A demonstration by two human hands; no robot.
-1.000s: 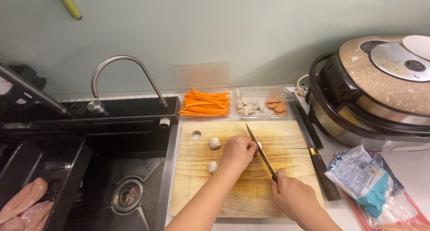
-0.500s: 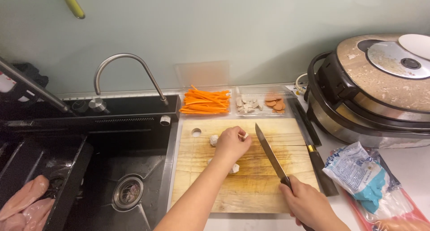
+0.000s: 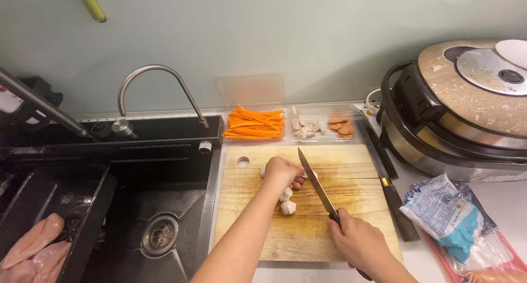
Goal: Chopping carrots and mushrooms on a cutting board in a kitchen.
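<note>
Two hands are seen over a wooden cutting board (image 3: 307, 236) that lies on the desk beside a black sink (image 3: 137, 206). Nearest the camera, the right hand (image 3: 359, 244) is wrapped around the dark handle of a knife (image 3: 318, 187), its fingers closed tightly on it; the blade is angled up and away across the board, edge down, just right of the other hand. A little farther off, the left hand (image 3: 282, 172) is curled over a pale food piece, which is pinned under the bent fingers near the board's middle. Two more pale chunks (image 3: 287, 202) are seen just below that hand, touching each other. To the right of the board a second dark knife (image 3: 391, 192) is laid along its edge, and a plastic bag (image 3: 447, 214) with blue print is set beyond it. At the back of the board, carrot strips (image 3: 253, 124) are piled in a clear tray, with a second tray (image 3: 324, 127) of pale and orange slices beside it. Farthest right, a large cooker (image 3: 466, 107) is stood. Raw chicken (image 3: 33, 250) is glimpsed at the lower left.
</note>
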